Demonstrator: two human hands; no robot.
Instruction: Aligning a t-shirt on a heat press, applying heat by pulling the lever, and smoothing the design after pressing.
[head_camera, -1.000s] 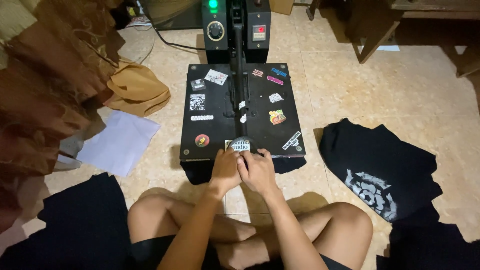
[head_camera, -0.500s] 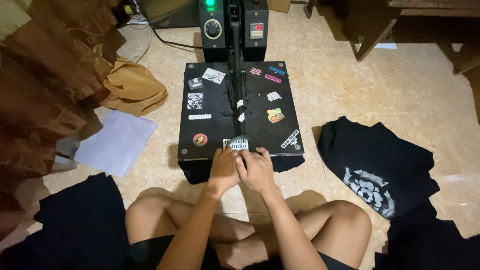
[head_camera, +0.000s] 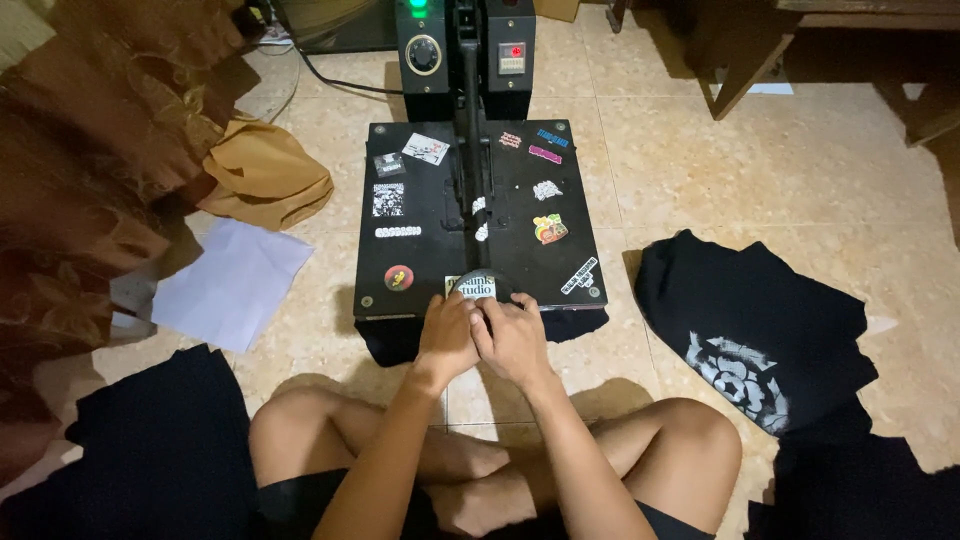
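A black heat press (head_camera: 420, 250) covered in small stickers sits on the tiled floor in front of me, its top plate lowered. A black garment (head_camera: 395, 338) sticks out from under the plate at the front. My left hand (head_camera: 449, 338) and my right hand (head_camera: 515, 340) lie side by side, both closed around the round knob (head_camera: 480, 284) at the end of the press's long handle. I sit cross-legged right behind the press.
A black shirt with a white print (head_camera: 750, 340) lies on the floor at the right. More black cloth (head_camera: 160, 450) lies at lower left, a white sheet (head_camera: 235, 285) and tan cloth (head_camera: 265, 175) at left. Brown fabric hangs at far left; wooden furniture legs stand at upper right.
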